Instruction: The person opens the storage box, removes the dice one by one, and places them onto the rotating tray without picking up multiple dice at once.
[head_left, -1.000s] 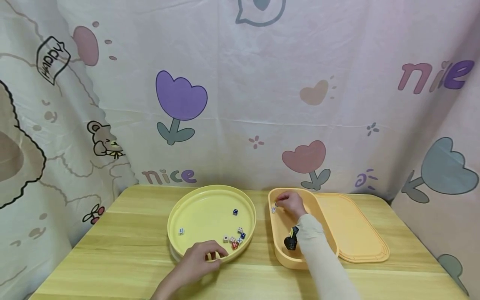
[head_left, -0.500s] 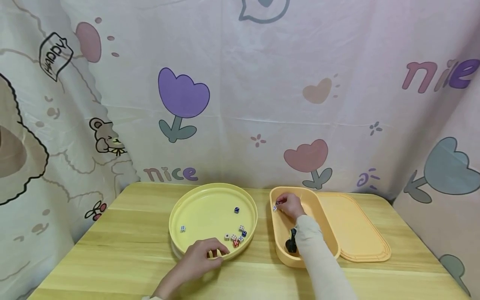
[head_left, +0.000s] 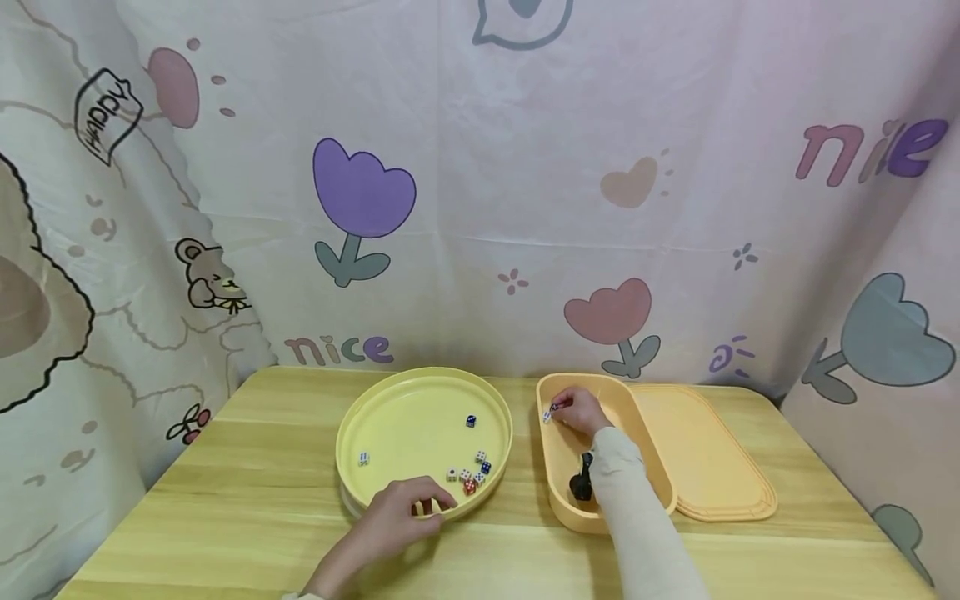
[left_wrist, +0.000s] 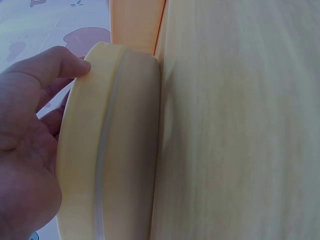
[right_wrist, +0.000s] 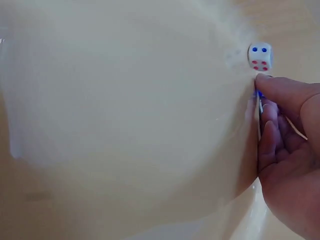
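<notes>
My left hand (head_left: 397, 517) holds the near rim of a round yellow tray (head_left: 416, 437). In the left wrist view its thumb (left_wrist: 80, 67) lies against the outer wall, the other fingers behind the rim. Inside the tray are a blue die (head_left: 471, 421), a white die (head_left: 363, 458) and, near the right front, a cluster of several white, blue and red dice. My right hand (head_left: 581, 410) is inside an orange box (head_left: 622, 408), pinching a dark blue die (head_left: 554, 407) mostly hidden by the fingertips. Close beside it sits a white die (right_wrist: 260, 56) with blue and red dots.
A black object (head_left: 581, 479) lies in the near part of the orange box, partly hidden by my right sleeve (head_left: 645, 517). Flat on the wooden table (head_left: 247, 467), right of the box, is an orange lid (head_left: 705, 450). A printed curtain (head_left: 480, 208) hangs behind.
My right hand has shifted slightly at the far left of the box, and more of the blue die shows at its fingertips. My left hand stays on the tray rim.
</notes>
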